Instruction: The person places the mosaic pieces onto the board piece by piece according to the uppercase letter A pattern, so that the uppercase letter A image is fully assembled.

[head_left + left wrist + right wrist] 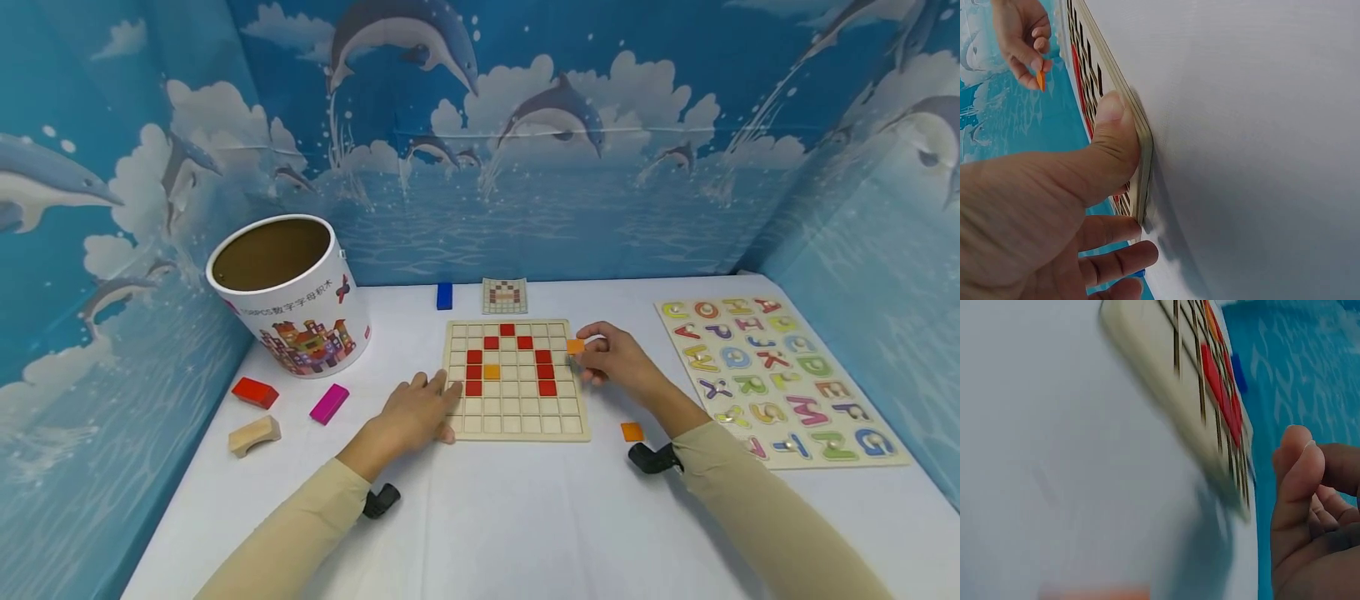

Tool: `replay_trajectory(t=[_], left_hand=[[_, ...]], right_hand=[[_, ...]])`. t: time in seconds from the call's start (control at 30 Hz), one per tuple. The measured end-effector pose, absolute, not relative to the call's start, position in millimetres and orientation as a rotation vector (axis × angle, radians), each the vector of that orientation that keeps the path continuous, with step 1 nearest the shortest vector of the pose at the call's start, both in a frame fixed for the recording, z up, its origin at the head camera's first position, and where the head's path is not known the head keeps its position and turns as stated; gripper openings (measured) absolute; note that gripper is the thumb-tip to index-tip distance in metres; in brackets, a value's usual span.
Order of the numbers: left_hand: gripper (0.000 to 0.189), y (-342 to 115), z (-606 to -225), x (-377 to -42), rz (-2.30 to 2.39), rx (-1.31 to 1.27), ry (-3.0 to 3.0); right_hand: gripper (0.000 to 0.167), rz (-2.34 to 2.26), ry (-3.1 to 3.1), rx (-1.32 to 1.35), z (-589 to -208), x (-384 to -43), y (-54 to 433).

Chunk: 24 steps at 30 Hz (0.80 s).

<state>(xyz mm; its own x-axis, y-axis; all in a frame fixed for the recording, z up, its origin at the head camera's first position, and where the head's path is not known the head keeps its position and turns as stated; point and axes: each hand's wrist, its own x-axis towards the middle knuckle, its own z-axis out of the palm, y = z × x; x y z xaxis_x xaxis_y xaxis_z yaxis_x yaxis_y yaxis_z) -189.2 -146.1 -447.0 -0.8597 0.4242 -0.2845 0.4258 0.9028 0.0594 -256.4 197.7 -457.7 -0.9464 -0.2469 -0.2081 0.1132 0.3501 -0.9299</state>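
Observation:
A wooden grid board [525,425] lies on the table, with several red square tiles [547,388] and an orange tile [491,372] in its cells. My left hand [416,412] rests at the board's left edge. Its thumb [1116,137] touches the board near a corner and the other fingers are loosely spread. Between thumb and index finger, my right hand [618,358] pinches an orange square tile [574,347] over the board's right edge. In the right wrist view the fingertips [1300,456] hide that tile. Another orange tile [632,432] lies on the table right of the board.
Behind the board are a pattern card [505,297] and a blue block [445,297]. To the left stand a white bucket [322,333], a red block [255,392], a magenta block [329,404] and a wooden arch block [254,435]. An alphabet puzzle board [780,383] lies right.

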Motion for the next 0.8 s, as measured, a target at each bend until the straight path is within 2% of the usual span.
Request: replay_trajectory(t=[0.33,0.5,0.8], left_hand=[[0.084,-148.1,-448.2,-188.8,-0.003,0.637,2.776],[0.085,-147.7,-447.7,-188.4,-0.019,0.642,2.780],[0.084,-146.7,-445.6,-188.2,-0.018,0.642,2.777]], right_hand=[[0.026,-1.176,2.502,-0.353,-456.1,-259.6,115.7],[0.022,-0.990,2.638,-0.435,-457.7,-258.1,101.2],[0.022,-0.928,2.700,-0.441,-458.2,-256.8,94.2]])
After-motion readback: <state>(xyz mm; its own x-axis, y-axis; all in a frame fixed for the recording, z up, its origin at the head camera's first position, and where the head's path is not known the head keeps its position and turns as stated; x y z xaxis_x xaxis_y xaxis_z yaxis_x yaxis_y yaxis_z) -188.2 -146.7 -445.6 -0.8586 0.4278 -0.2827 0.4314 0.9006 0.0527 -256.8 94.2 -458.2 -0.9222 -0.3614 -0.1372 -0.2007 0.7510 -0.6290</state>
